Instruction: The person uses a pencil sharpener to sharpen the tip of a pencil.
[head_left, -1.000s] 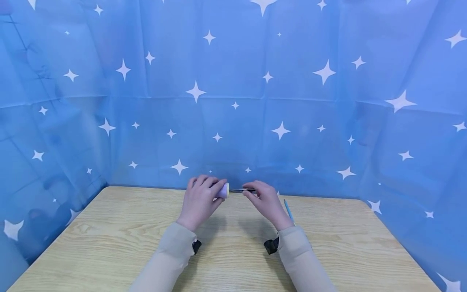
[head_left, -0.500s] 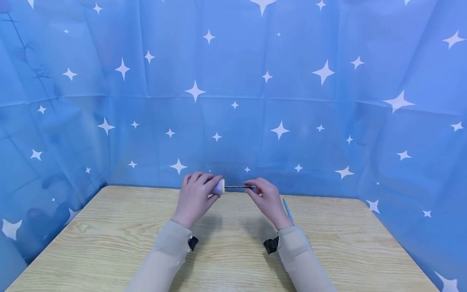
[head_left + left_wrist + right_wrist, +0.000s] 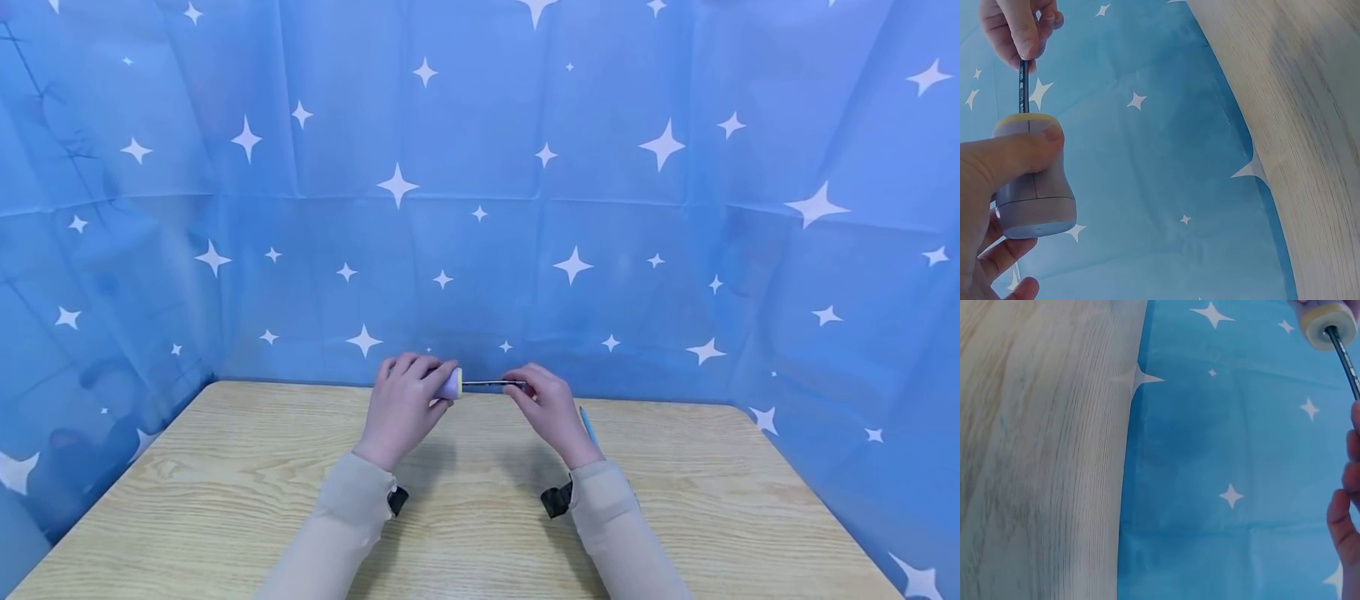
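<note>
My left hand (image 3: 400, 412) grips a lilac pencil sharpener (image 3: 1038, 184) with a yellow rim, its thumb across the body in the left wrist view. A dark pencil (image 3: 1024, 87) with pale lettering runs into the hole at the sharpener's yellow-rimmed end. From the right, my right hand (image 3: 552, 414) pinches the pencil's other end between thumb and fingers. Both things are held up near the table's far edge, the pencil lying about level in the head view. The right wrist view catches the sharpener's round opening (image 3: 1327, 328) at its top corner. The pencil's inserted tip is hidden.
A blue pencil (image 3: 588, 427) lies on the wooden table (image 3: 480, 517), partly behind my right wrist. Blue cloth (image 3: 480, 250) with white stars hangs behind the table and along its sides. Each wrist wears a small black camera.
My left hand has shifted slightly left and up with the sharpener. A little more of the pencil shows between the two hands than a second ago. Both grips stay the same.
</note>
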`<action>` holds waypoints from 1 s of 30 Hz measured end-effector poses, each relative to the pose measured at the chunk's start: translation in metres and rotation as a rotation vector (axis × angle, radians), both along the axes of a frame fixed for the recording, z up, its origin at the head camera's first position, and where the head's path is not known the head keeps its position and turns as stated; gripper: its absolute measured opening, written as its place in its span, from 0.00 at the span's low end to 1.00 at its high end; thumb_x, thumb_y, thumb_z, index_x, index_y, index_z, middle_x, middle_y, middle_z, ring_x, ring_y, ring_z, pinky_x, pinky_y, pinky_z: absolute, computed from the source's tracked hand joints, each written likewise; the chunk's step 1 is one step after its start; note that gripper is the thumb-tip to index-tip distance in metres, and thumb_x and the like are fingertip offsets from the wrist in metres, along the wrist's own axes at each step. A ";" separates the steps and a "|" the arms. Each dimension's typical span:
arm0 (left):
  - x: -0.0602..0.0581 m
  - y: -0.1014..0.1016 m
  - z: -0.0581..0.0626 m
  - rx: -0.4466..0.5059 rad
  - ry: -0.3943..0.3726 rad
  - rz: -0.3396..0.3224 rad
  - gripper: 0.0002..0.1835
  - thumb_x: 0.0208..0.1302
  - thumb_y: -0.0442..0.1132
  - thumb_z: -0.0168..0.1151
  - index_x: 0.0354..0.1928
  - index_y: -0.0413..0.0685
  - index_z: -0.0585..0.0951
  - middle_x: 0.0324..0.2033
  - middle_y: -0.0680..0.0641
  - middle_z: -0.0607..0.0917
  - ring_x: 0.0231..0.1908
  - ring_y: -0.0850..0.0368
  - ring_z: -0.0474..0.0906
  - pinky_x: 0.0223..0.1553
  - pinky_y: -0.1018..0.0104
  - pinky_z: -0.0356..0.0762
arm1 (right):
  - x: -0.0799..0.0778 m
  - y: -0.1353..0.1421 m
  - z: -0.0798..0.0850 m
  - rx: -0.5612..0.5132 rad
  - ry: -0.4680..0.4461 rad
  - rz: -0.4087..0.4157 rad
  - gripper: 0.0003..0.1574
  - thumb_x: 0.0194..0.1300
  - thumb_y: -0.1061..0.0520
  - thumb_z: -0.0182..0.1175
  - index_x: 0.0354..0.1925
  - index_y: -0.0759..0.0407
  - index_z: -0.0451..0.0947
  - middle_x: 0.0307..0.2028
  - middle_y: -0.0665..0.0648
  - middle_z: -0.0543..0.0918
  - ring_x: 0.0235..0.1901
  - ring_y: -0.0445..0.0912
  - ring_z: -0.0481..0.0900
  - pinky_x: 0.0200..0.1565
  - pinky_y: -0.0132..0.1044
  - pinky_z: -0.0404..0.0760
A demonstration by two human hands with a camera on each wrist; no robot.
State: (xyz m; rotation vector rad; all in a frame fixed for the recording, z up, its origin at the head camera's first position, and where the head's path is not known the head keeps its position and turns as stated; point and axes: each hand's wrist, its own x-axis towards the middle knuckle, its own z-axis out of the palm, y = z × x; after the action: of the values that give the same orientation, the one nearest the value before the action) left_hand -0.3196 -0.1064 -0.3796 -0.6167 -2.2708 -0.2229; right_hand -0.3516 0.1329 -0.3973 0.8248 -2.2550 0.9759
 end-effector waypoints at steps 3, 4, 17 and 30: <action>0.000 0.000 0.000 0.007 0.010 0.000 0.27 0.50 0.46 0.77 0.55 0.55 0.83 0.47 0.50 0.83 0.51 0.49 0.73 0.50 0.51 0.67 | 0.000 0.000 0.000 0.005 -0.014 0.005 0.08 0.67 0.59 0.61 0.44 0.55 0.84 0.31 0.44 0.78 0.24 0.37 0.69 0.26 0.34 0.71; 0.000 0.000 0.000 0.011 0.014 0.000 0.27 0.50 0.45 0.77 0.55 0.55 0.83 0.47 0.50 0.83 0.51 0.49 0.74 0.50 0.51 0.68 | 0.000 -0.001 0.000 0.005 -0.018 0.008 0.09 0.67 0.59 0.61 0.44 0.56 0.84 0.31 0.44 0.78 0.24 0.37 0.69 0.27 0.34 0.71; -0.002 0.001 0.000 0.016 0.050 -0.013 0.27 0.50 0.45 0.77 0.55 0.55 0.83 0.47 0.49 0.83 0.50 0.49 0.73 0.50 0.51 0.68 | 0.000 -0.001 0.000 -0.037 -0.078 0.018 0.09 0.70 0.56 0.58 0.43 0.55 0.83 0.31 0.46 0.77 0.26 0.39 0.71 0.29 0.36 0.73; 0.000 0.002 0.000 0.010 0.061 -0.015 0.26 0.50 0.45 0.77 0.54 0.53 0.83 0.45 0.49 0.83 0.50 0.48 0.74 0.50 0.52 0.68 | 0.001 0.000 0.001 -0.046 -0.140 0.023 0.08 0.70 0.57 0.58 0.40 0.55 0.83 0.31 0.46 0.79 0.23 0.41 0.69 0.29 0.38 0.72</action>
State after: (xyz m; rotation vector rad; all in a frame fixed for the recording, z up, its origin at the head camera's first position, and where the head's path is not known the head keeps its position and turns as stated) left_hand -0.3199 -0.1046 -0.3794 -0.6277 -2.2060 -0.2196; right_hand -0.3511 0.1328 -0.3960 0.7861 -2.3351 1.1239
